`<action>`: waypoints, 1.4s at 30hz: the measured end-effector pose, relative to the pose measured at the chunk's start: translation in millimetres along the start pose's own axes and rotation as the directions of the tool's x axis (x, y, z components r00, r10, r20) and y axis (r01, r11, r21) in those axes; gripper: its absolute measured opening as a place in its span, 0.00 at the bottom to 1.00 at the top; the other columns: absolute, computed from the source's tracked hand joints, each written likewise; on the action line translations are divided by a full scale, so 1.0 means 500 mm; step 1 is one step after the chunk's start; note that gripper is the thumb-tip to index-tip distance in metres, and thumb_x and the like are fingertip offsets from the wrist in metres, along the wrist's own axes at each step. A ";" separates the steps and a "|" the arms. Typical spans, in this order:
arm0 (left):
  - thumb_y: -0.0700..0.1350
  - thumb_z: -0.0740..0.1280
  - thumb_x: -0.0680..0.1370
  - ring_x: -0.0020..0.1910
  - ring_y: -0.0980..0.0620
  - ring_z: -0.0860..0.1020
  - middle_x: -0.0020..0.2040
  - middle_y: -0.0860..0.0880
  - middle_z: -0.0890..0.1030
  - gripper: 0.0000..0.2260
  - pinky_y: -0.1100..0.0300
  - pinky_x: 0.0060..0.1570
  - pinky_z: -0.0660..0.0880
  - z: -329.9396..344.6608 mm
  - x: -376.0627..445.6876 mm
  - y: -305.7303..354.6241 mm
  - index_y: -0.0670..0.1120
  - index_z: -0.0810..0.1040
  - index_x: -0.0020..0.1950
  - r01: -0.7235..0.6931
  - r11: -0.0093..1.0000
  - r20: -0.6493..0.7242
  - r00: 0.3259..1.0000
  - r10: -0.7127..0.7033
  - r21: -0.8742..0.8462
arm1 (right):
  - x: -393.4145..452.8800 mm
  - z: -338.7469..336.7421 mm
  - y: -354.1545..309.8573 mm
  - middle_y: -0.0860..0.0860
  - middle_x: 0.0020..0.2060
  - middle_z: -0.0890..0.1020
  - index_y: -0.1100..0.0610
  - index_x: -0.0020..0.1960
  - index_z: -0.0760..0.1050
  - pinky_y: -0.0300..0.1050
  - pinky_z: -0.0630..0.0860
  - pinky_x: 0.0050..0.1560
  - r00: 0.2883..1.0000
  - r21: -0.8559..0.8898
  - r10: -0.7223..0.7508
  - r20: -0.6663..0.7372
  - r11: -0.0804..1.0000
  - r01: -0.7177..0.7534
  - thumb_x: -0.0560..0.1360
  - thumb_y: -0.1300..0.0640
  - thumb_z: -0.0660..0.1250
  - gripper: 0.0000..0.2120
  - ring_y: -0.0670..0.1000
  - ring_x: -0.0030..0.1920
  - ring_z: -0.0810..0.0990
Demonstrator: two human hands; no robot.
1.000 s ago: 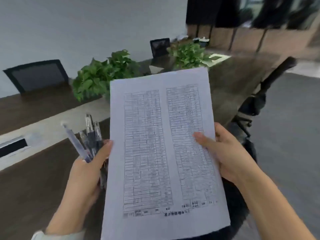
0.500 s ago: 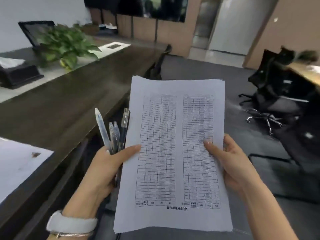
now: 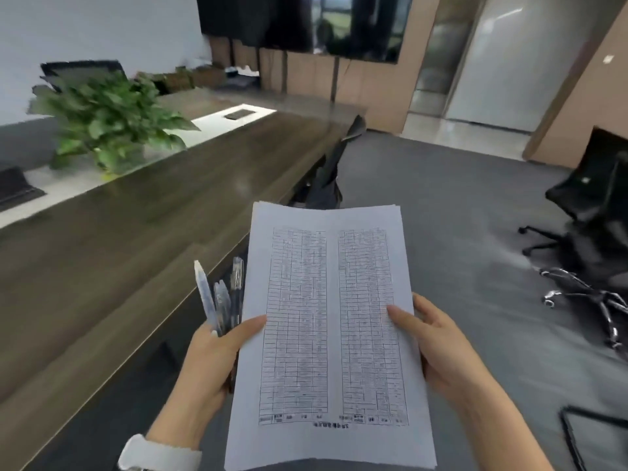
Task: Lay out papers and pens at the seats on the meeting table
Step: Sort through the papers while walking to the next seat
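I hold a stack of white papers (image 3: pixel 331 334) printed with two columns of tables, upright in front of me. My left hand (image 3: pixel 210 362) grips the stack's left edge with the thumb on top and also clasps several clear pens (image 3: pixel 221 297) that stick up beside the papers. My right hand (image 3: pixel 431 345) holds the stack's right edge, thumb on the page. The long dark wooden meeting table (image 3: pixel 136 232) stretches away on my left, its near edge just left of the pens.
A leafy green plant (image 3: pixel 105 120) stands on the table's pale centre strip. A dark chair (image 3: pixel 331 171) is tucked at the table's edge ahead. Black office chairs (image 3: pixel 591 232) stand on the grey carpet at right. A doorway lies beyond.
My view has swung right along the table, from facing it to looking down its length. The sheet seen on the table half a second ago is out of view. Both hands keep their grip.
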State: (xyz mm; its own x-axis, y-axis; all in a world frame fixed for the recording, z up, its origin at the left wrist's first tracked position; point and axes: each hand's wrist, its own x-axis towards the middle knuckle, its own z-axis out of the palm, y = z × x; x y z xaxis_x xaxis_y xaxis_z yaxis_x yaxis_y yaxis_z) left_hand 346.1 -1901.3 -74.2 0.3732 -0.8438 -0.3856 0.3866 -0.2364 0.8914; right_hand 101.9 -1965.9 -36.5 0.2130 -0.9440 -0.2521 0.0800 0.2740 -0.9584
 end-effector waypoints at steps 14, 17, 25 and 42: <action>0.35 0.70 0.79 0.41 0.48 0.88 0.38 0.52 0.91 0.07 0.54 0.44 0.80 0.198 0.591 0.144 0.47 0.83 0.52 -0.102 0.994 -0.276 0.957 0.091 -0.027 | 0.772 0.025 -0.139 0.54 0.40 0.87 0.58 0.51 0.77 0.53 0.82 0.44 0.990 -0.185 -0.021 0.136 0.982 0.046 0.76 0.59 0.65 0.05 0.55 0.40 0.86; 0.35 0.70 0.79 0.49 0.44 0.86 0.42 0.49 0.91 0.08 0.54 0.47 0.80 0.232 0.709 0.183 0.47 0.84 0.51 -0.121 0.991 -0.394 0.915 0.086 -0.065 | 0.950 0.058 -0.186 0.54 0.41 0.87 0.57 0.51 0.78 0.51 0.82 0.44 0.967 -0.225 -0.005 0.256 0.972 0.064 0.76 0.60 0.65 0.05 0.55 0.41 0.86; 0.37 0.70 0.80 0.49 0.47 0.84 0.49 0.48 0.86 0.08 0.57 0.44 0.79 0.237 0.921 0.266 0.50 0.81 0.49 -0.095 0.991 -0.631 0.775 0.016 -0.092 | 1.295 0.227 -0.221 0.54 0.47 0.84 0.56 0.54 0.76 0.58 0.79 0.53 0.888 -0.408 0.125 0.443 0.910 0.076 0.76 0.57 0.65 0.08 0.56 0.47 0.84; 0.43 0.74 0.78 0.49 0.43 0.83 0.42 0.50 0.82 0.09 0.51 0.53 0.80 0.048 1.344 0.320 0.52 0.77 0.42 0.204 0.979 -0.835 0.534 -0.134 -0.027 | 1.749 0.622 -0.069 0.48 0.31 0.74 0.57 0.34 0.72 0.38 0.64 0.32 0.831 -0.657 0.264 0.489 0.738 0.151 0.75 0.59 0.67 0.11 0.47 0.33 0.70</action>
State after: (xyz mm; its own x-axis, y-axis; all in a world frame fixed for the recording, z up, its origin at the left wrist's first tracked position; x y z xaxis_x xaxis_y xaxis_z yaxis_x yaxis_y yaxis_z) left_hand 638.5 -2517.8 -185.3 0.8514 -0.0169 -0.5242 0.4771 -0.3901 0.7875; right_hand 588.4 -2743.9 -182.3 0.6741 -0.6224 -0.3977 -0.5487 -0.0616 -0.8338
